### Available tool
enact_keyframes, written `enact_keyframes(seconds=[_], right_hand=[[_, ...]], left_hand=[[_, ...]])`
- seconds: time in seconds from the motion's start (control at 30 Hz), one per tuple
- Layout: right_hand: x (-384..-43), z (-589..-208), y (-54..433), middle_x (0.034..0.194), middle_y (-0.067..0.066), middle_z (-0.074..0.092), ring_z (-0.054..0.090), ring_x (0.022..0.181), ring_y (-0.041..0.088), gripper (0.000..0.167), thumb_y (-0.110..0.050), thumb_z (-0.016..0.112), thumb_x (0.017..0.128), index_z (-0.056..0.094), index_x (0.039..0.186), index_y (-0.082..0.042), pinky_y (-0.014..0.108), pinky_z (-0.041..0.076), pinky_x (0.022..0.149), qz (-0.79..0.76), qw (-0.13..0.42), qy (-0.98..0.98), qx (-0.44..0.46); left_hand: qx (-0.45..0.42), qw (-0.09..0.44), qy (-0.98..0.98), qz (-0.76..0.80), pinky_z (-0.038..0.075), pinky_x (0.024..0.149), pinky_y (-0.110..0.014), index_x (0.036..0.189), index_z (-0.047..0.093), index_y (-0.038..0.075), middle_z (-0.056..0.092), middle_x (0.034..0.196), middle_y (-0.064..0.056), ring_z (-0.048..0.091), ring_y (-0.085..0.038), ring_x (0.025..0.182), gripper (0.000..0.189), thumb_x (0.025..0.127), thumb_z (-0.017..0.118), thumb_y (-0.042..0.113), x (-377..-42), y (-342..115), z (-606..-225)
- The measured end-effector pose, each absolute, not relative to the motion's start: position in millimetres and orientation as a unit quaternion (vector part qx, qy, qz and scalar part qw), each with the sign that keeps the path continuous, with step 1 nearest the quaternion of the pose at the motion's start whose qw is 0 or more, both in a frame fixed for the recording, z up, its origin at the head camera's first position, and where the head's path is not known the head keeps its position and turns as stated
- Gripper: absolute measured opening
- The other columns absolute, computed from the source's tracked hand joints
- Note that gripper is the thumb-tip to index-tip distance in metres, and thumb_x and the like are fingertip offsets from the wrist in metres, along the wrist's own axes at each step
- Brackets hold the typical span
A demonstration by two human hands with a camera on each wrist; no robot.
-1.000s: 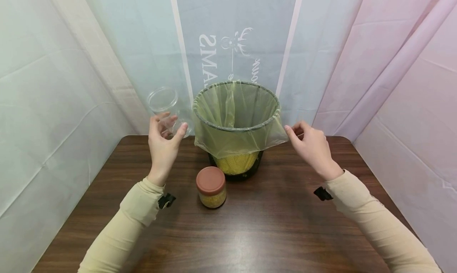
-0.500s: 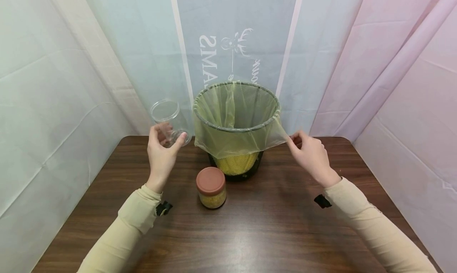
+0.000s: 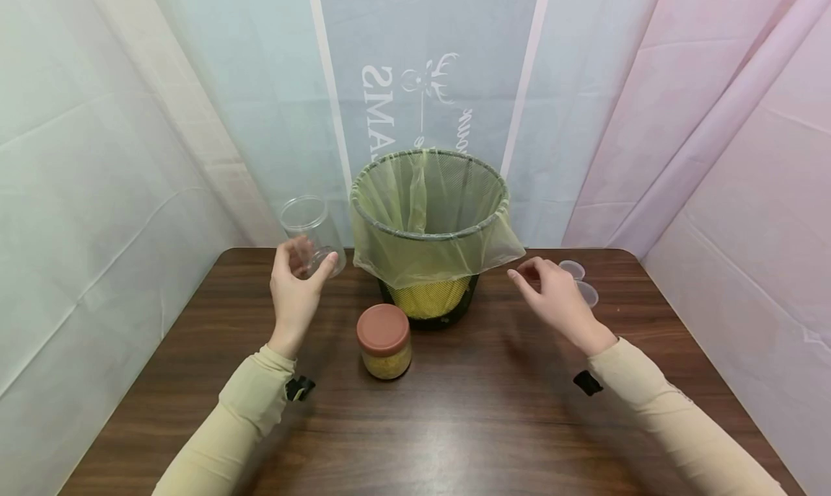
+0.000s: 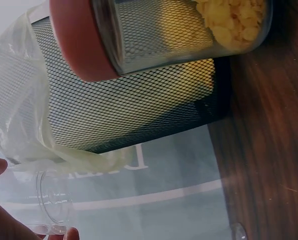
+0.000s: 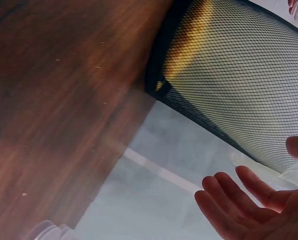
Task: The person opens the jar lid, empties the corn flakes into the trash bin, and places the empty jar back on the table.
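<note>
My left hand [image 3: 293, 298] grips a clear plastic jar [image 3: 306, 213] in the air, left of the bin; the jar is see-through and tilted. A mesh wastebasket [image 3: 464, 301] stands at the table's back, lined with a thin yellowish bin bag [image 3: 428, 258] folded over its rim. My right hand [image 3: 560, 299] is just right of the bag's loose corner, apart from it, with fingers loosely bent and holding nothing; the right wrist view shows thumb and fingers [image 5: 219, 192] spread apart. In front of the wastebasket is a glass jar [image 3: 383, 337] with a reddish-brown lid, partly filled with yellow flakes [image 4: 234, 22].
Two clear round pieces [image 3: 587, 294] lie behind my right hand, partly hidden by it. The brown wooden table [image 3: 441, 424] ends at a printed grey-blue cloth [image 3: 428, 20], with pale curtains [image 3: 97, 157] at both sides.
My right hand has let go of the bag's corner and moved lower, uncovering the clear round pieces. The left hand has lowered with the plastic jar. The lidded jar has stayed put.
</note>
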State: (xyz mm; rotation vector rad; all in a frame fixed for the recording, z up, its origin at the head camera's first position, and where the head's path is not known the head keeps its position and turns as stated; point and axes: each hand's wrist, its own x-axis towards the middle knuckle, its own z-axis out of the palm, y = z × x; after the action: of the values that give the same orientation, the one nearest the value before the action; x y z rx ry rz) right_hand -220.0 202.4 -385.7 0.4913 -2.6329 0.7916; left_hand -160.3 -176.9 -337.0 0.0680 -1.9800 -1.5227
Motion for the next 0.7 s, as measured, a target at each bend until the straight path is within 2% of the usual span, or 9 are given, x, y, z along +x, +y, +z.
enact_keyframes(seconds=[0.13, 0.2, 0.43, 0.63, 0.7], right_hand=[[-219.1, -393.6, 204.9, 0.105, 0.015, 0.063, 0.060, 0.100, 0.031, 0.043, -0.043, 0.053, 0.095, 0.061, 0.109, -0.003, 0.048, 0.047, 0.085, 0.276, 0.164, -0.929, 0.183], [-219.3, -396.9, 206.1, 0.110, 0.017, 0.062, 0.059, 0.103, 0.033, 0.047, -0.043, 0.053, 0.095, 0.059, 0.114, 0.000, 0.049, 0.046, 0.086, 0.270, 0.159, -0.930, 0.190], [-219.7, -405.7, 211.1, 0.125, 0.019, 0.053, 0.054, 0.112, 0.036, 0.056, -0.043, 0.052, 0.095, 0.049, 0.131, 0.001, 0.053, 0.044, 0.089, 0.238, 0.122, -0.937, 0.227], [-218.1, -417.1, 217.1, 0.142, 0.020, 0.039, 0.037, 0.131, 0.039, 0.066, -0.047, 0.053, 0.094, 0.038, 0.141, -0.003, 0.055, 0.034, 0.102, 0.220, 0.070, -0.941, 0.247], [-217.1, -421.3, 218.6, 0.145, 0.021, 0.036, 0.034, 0.133, 0.040, 0.069, -0.048, 0.053, 0.093, 0.037, 0.142, -0.003, 0.056, 0.033, 0.104, 0.213, 0.063, -0.942, 0.253]], left_hand=[[0.040, 0.311, -0.758, -0.572, 0.041, 0.083, -0.026, 0.122, 0.053, -0.001, 0.057, 0.114, -0.021, 0.054, -0.029, 0.098, 0.048, 0.081, 0.075, 0.013, -162.0, -178.4, -341.8], [0.044, 0.310, -0.759, -0.570, 0.042, 0.084, -0.027, 0.121, 0.053, 0.000, 0.057, 0.115, -0.022, 0.053, -0.025, 0.097, 0.048, 0.080, 0.075, 0.013, -162.9, -179.2, -343.5], [0.051, 0.306, -0.763, -0.567, 0.043, 0.086, -0.027, 0.122, 0.055, -0.002, 0.059, 0.114, -0.020, 0.055, -0.030, 0.101, 0.049, 0.079, 0.076, 0.013, -163.2, -182.8, -347.7], [0.049, 0.296, -0.763, -0.572, 0.044, 0.094, -0.048, 0.117, 0.055, -0.004, 0.058, 0.113, -0.023, 0.055, -0.039, 0.106, 0.048, 0.078, 0.077, 0.012, -166.4, -187.9, -355.9], [0.054, 0.295, -0.767, -0.568, 0.045, 0.094, -0.048, 0.116, 0.056, -0.002, 0.060, 0.112, -0.019, 0.058, -0.035, 0.105, 0.049, 0.077, 0.079, 0.017, -172.1, -192.9, -366.4]])
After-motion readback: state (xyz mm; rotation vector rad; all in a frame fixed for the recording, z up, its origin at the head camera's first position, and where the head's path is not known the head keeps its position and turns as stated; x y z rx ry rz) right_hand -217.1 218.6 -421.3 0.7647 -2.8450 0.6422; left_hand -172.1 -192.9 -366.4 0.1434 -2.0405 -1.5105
